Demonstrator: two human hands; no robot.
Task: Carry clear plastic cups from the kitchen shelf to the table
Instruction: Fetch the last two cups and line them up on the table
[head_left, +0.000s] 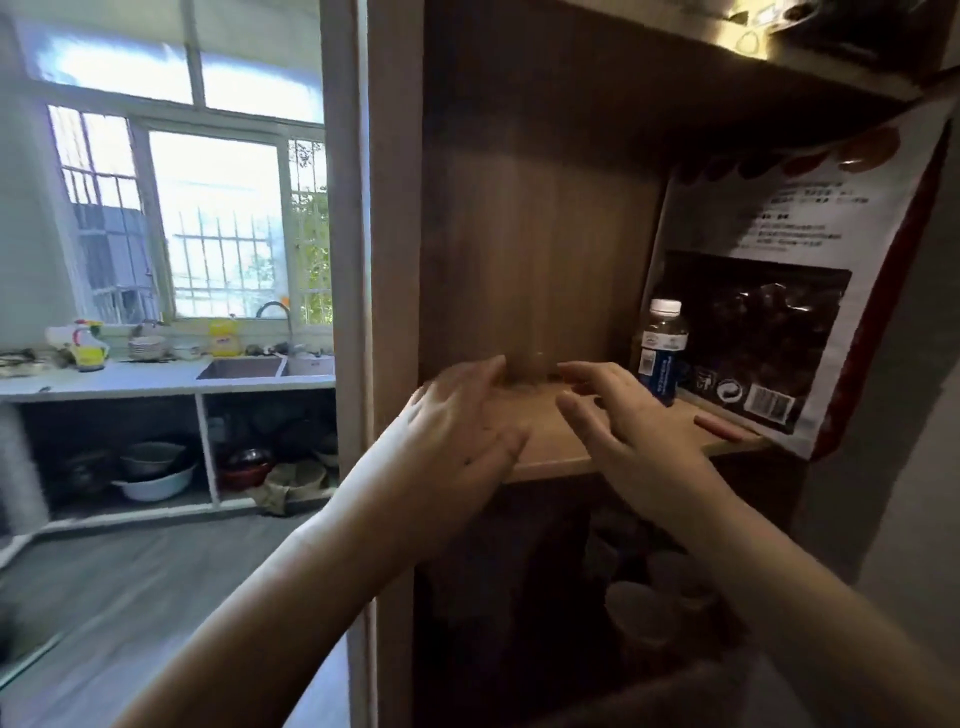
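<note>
I face a brown wooden shelf unit, with a shelf board (556, 452) at chest height. My left hand (462, 421) and my right hand (623, 421) hover over the board's front edge, palms turned toward each other and fingers spread. Neither hand holds anything. Between the fingertips, against the back panel, is a faint glassy shimmer (527, 364). It may be a clear plastic cup, but it is too blurred and transparent to be sure. On the dark shelf below, some pale round containers (641, 608) show dimly.
A water bottle with a blue label (661, 353) stands just right of my right hand. A big white and red food bag (779, 291) leans behind it. Left of the pale door frame (353, 260), the kitchen has a counter, a sink (241, 368) and bowls underneath.
</note>
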